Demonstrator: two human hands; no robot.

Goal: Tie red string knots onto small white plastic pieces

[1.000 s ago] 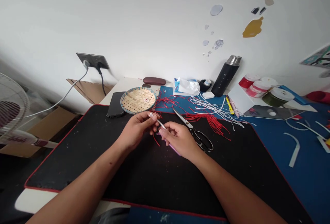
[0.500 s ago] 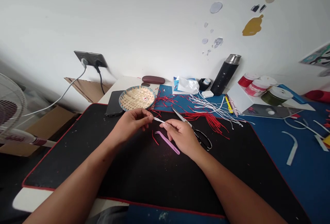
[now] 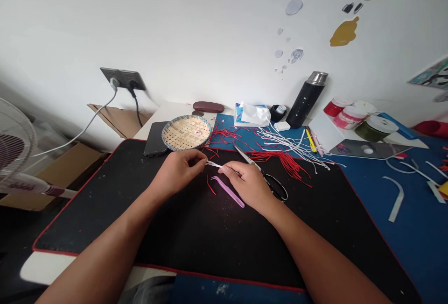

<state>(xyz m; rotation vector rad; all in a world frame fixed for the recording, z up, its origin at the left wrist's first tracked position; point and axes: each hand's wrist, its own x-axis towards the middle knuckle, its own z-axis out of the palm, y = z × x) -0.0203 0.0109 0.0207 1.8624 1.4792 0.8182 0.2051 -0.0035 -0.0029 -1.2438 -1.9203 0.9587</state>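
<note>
My left hand (image 3: 178, 171) and my right hand (image 3: 247, 185) hover close together above a black desk mat (image 3: 105, 215) with a red edge. A thin white strip (image 3: 214, 164) runs between them, pinched by the left fingertips at one end and held by the right fingertips at the other. Just below lie pink curved tweezers (image 3: 227, 191) and a short red thread (image 3: 210, 186). Steel scissors with black handles (image 3: 276, 187) sit right of my right hand. Beyond them lies a bunch of red threads (image 3: 280, 164).
A woven bamboo dish (image 3: 186, 132) and a black phone (image 3: 155, 138) lie at the mat's far edge. White cords (image 3: 290, 143) spread over a blue mat (image 3: 413, 238). Behind stand a black thermos (image 3: 306, 101), tissues (image 3: 252, 115) and paint jars (image 3: 350, 118).
My right hand has moved up and left, uncovering the pink tweezers on the mat. My hands have drawn closer together around the white strip.
</note>
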